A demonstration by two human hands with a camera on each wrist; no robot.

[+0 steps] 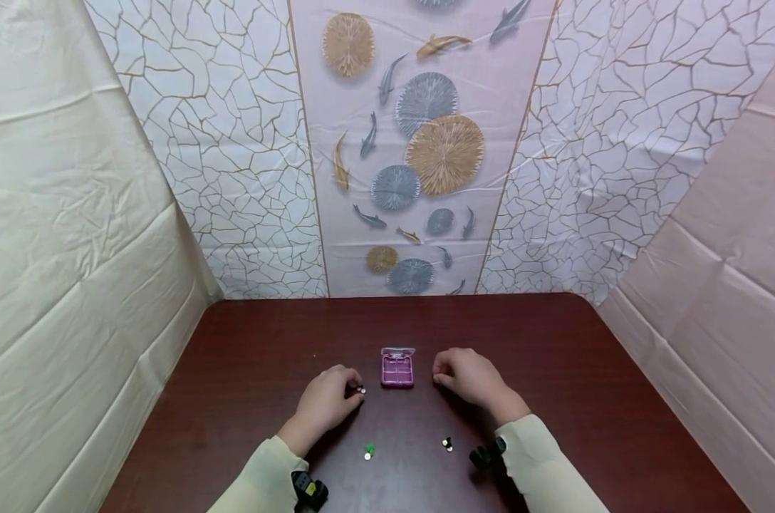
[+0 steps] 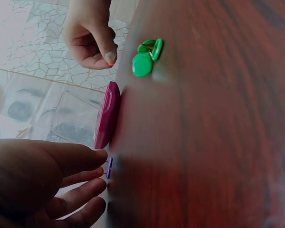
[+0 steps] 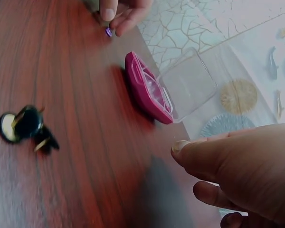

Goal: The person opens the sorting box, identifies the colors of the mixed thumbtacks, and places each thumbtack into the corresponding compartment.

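A small magenta case (image 1: 397, 372) with several compartments stands on the table, its clear lid (image 3: 190, 83) raised. My left hand (image 1: 326, 400) is low over the table left of the case, thumb and fingers apart around purple thumbtacks (image 2: 109, 168) lying with their pins up. Whether the fingertips touch them is hard to tell. To the right of the case, my right hand (image 1: 471, 376) has its thumb and fingers together. A bit of orange, seemingly a thumbtack (image 2: 112, 63), shows at its fingertips; most of it is hidden.
Green thumbtacks (image 2: 142, 64) lie in a small group nearer me, on the left. Black thumbtacks (image 3: 28, 122) lie together on the right. The dark red table (image 1: 272, 328) ends at a patterned cloth (image 1: 394, 142) hanging behind it.
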